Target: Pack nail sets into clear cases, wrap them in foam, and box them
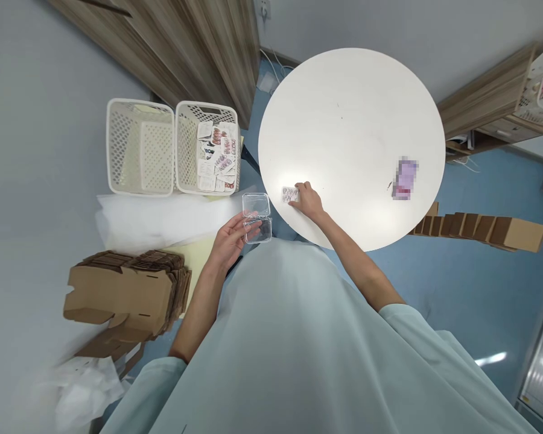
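Observation:
My left hand (pixel 230 242) is closed on a clear plastic box (pixel 257 234), left of the table's near edge. The box's hinged lid stands open, and no contents show in it. On the white round table (pixel 353 126), my right hand (pixel 308 202) grips the right edge of a small card of press-on nails (pixel 289 194), with thumb and fingers at its side. Rows of small shiny nails show on the card, which lies at the table's left near edge. My right fingertips partly cover it.
Left of the table, one white basket (pixel 177 150) holds several similar packs; another white basket (pixel 109 150) stands beside it. Folded brown cardboard boxes (pixel 145 295) are stacked at lower left. A blurred purple item (pixel 406 178) lies on the table's right. More cardboard boxes (pixel 520 234) stand at right.

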A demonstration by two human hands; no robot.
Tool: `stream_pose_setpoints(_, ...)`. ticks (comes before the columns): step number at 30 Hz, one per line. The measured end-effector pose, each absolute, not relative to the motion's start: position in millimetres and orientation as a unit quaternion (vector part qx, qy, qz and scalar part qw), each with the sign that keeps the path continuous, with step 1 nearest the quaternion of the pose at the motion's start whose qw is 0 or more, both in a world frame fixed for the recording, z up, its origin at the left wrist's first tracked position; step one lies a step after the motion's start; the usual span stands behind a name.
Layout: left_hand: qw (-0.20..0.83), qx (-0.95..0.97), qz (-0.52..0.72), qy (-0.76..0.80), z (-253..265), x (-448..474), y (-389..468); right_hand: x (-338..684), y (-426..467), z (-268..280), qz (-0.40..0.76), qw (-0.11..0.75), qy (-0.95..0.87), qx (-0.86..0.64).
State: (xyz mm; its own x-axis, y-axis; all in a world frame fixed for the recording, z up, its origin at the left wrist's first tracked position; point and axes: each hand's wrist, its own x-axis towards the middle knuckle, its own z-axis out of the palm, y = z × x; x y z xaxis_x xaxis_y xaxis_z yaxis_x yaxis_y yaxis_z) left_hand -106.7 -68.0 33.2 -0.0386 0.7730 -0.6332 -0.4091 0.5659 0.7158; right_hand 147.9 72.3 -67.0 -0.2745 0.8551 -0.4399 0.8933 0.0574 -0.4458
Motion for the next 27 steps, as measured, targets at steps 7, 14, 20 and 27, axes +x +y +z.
stream_pose_setpoints(7,0.687,0.168,0.429,0.562,31.5,-105.0,-56.3,148.2,68.3,-74.2,-0.307,0.032,0.744,0.593)
stream_pose_setpoints(14,0.706,0.183,0.416,0.544,26.0,-99.5,-37.0,153.0,58.7,-65.2,-0.319,0.034,0.722,0.613)
stream_pose_setpoints(20,0.722,0.177,0.397,0.539,21.5,-85.7,-19.7,172.7,44.5,-69.3,-0.362,-0.040,0.686,0.630)
stream_pose_setpoints(27,0.744,0.201,0.368,0.521,11.7,-58.0,-2.1,226.9,22.0,-48.3,-0.417,-0.194,0.587,0.666)
